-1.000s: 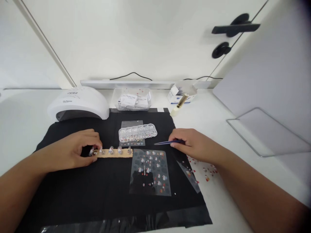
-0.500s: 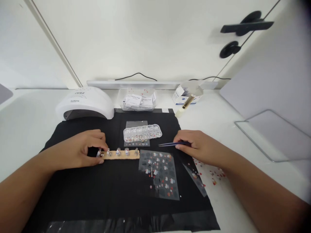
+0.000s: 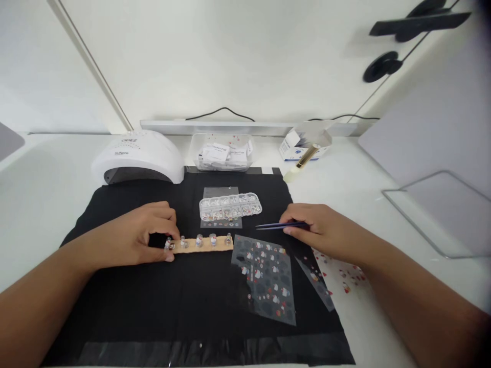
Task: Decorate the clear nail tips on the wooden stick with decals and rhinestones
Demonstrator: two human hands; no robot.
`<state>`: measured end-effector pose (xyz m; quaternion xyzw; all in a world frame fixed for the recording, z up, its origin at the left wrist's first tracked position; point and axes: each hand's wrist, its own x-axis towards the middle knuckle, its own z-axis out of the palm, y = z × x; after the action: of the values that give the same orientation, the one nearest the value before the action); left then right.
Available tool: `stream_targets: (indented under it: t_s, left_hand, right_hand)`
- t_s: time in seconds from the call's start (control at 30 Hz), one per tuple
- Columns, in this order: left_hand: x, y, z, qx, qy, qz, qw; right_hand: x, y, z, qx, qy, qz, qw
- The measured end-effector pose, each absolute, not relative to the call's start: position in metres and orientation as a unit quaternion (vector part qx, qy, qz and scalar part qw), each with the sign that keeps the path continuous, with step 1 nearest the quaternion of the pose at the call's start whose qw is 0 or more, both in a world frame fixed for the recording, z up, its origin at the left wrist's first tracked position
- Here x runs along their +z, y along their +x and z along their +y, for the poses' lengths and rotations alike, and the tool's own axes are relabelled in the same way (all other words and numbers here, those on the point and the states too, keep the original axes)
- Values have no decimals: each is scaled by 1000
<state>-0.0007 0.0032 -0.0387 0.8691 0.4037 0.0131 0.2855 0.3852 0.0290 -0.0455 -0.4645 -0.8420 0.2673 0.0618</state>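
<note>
My left hand (image 3: 140, 235) pinches the left end of a tan strip (image 3: 203, 245) that carries several small clear nail tips in a row. The strip lies on a black mat (image 3: 161, 296). My right hand (image 3: 322, 230) grips dark blue tweezers (image 3: 278, 225), whose tips point left, just above the mat. A clear sticker sheet (image 3: 266, 276) with small red and white figures lies below the tweezers. Behind the strip sits a clear compartment box of rhinestones (image 3: 230, 205).
A white nail lamp (image 3: 140, 156) stands at the back left. A clear tub of wipe packets (image 3: 224, 152), a small white and blue box (image 3: 297, 145) and a gold-capped bottle (image 3: 303, 161) line the back. More stickers (image 3: 341, 273) lie at the right. A tilted grey board (image 3: 433, 158) stands far right.
The view has shifted, so everything sits further right in the picture. Both hands keep their grips and places on the mat.
</note>
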Motion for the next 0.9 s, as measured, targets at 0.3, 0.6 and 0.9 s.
stream_targets:
  t_s: [0.3, 0.6, 0.9]
  left_hand:
    - [-43, -4, 5, 0, 869, 407, 283]
    - [-44, -5, 5, -8, 871, 404, 281]
    - [-45, -5, 3, 0, 872, 407, 272]
  right_hand:
    - [-45, 386, 29, 273, -439, -854, 63]
    - [-44, 385, 27, 268, -444, -853, 60]
    - [-48, 388, 28, 260, -438, -857, 77]
